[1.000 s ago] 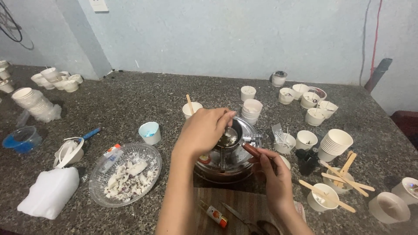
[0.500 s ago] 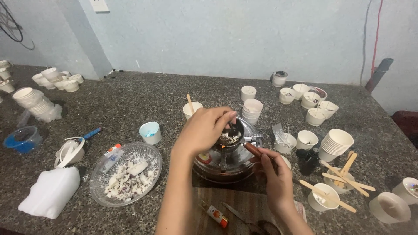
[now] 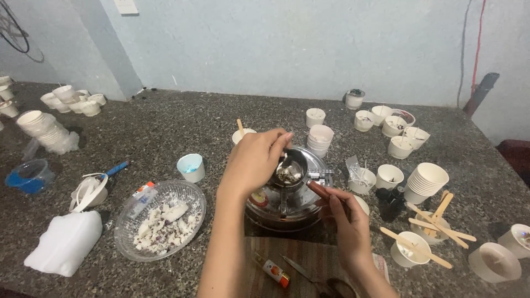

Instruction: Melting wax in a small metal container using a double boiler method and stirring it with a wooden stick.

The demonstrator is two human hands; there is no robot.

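Near the front edge of the speckled stone worktop (image 3: 165, 127), a small metal pot (image 3: 289, 170) sits on a round metal burner (image 3: 284, 207). The left hand (image 3: 253, 160) hovers over the pot, fingers pinched on a small spoon-like tool dipping into pale chunks; what exactly it grips cannot be told. The right hand (image 3: 349, 223) holds the pot's reddish handle (image 3: 320, 191) between thumb and fingers. Left of the burner lies a clear glass dish (image 3: 160, 219) of white crumbled wax, beside a white block (image 3: 65, 243). White paper cups (image 3: 424, 182) and flat wooden sticks (image 3: 436, 221) crowd the right side. A lighter (image 3: 273, 271) and scissors (image 3: 309, 278) lie at the front edge.
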